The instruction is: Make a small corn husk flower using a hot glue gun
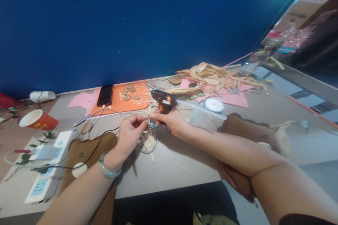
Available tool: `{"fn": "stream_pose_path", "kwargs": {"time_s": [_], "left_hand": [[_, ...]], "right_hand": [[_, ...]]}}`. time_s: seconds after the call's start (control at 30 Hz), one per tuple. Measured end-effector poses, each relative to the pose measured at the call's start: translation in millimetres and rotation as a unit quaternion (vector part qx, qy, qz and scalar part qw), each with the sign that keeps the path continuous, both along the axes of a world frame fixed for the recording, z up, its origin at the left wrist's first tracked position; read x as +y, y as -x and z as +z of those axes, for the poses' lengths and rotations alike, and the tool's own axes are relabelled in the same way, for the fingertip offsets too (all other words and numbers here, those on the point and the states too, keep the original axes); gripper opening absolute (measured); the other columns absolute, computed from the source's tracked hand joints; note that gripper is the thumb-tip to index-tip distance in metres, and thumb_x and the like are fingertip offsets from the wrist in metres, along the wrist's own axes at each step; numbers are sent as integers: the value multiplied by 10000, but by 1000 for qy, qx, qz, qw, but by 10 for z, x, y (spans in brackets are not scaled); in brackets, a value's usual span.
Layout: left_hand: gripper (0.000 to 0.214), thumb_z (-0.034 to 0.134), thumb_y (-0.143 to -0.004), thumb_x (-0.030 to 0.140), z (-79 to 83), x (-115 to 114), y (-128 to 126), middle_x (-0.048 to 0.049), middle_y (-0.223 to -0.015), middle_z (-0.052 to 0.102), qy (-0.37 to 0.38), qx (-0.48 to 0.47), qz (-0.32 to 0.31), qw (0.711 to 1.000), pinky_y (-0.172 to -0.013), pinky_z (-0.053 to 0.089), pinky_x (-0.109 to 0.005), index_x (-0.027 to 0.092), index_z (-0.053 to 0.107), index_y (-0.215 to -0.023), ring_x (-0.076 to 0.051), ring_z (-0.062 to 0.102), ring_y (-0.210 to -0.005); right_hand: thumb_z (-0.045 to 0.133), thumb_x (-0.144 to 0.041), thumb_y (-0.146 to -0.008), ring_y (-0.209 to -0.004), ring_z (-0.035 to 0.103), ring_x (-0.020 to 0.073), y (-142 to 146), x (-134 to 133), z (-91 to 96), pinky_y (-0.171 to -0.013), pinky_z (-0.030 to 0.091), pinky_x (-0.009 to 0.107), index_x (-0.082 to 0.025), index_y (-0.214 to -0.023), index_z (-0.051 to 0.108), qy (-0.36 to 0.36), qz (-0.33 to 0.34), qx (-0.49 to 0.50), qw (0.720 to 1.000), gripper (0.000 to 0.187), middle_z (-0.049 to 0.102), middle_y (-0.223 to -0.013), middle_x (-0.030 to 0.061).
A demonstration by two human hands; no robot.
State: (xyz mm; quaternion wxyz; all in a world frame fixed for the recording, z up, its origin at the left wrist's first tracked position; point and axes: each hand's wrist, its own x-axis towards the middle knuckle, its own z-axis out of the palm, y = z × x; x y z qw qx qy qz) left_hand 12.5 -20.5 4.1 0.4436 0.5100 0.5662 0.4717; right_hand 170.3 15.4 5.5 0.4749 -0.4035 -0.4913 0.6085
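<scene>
My right hand [174,121] is closed around the handle of a black hot glue gun [164,100]. A long clear glue stick [202,108] juts from the gun's back end. My left hand [132,129] is pinching a small pale strip of dried corn husk [149,113], and the fingertips of both hands meet at it. How far each hand grips the strip is partly hidden. Just below the hands sits a clear round dish [147,144] with pale husk scraps in it. A thin dark stick [134,165] lies beside my left wrist.
Behind the hands, a pile of dried husks [203,75] covers pink paper. A phone [105,95] and cardboard discs [127,96] lie on an orange sheet [118,104]. A ribbon spool [213,105] is rightward. Leftward are a power strip [50,168], cords and a tipped paper cup [39,119].
</scene>
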Motion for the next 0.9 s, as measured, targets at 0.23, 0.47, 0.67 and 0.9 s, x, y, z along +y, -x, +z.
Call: {"fn": "stream_pose_path", "kwargs": {"time_s": [0.23, 0.47, 0.67, 0.9], "left_hand": [[182, 722, -697, 301, -11, 4, 8, -32, -650, 705, -1, 14, 0, 1000, -570, 498, -239, 143, 699, -785, -151, 648, -585], [175, 726, -689, 295, -5, -2, -1, -30, -639, 702, -1, 4, 1, 1000, -548, 488, -237, 145, 695, -773, -154, 649, -578], [176, 735, -678, 292, -7, 3, -4, -29, -639, 702, 1, -6, 4, 1000, -562, 498, -243, 147, 701, -772, -155, 648, -579], [200, 725, -693, 316, -3, -2, -6, -35, -656, 702, 9, -4, 3, 1000, -565, 503, -245, 143, 689, -789, -157, 652, -595]], "right_hand": [[774, -310, -620, -434, 452, 85, -2, 5, -4, -477, 371, 236, -179, -689, 518, 5, 3, -3, 1000, 296, 552, -479, -54], [762, -301, -624, -439, 462, 87, -3, 7, -16, -477, 376, 238, -175, -668, 531, 10, 6, -1, 1000, 267, 557, -488, -48], [763, -307, -623, -443, 470, 91, -7, 0, -7, -480, 380, 240, -175, -668, 534, 16, 2, -6, 1000, 268, 563, -488, -44], [757, -305, -629, -435, 471, 90, -13, 3, -15, -472, 376, 240, -171, -667, 537, 13, 0, -2, 1000, 260, 564, -486, -42]]}}
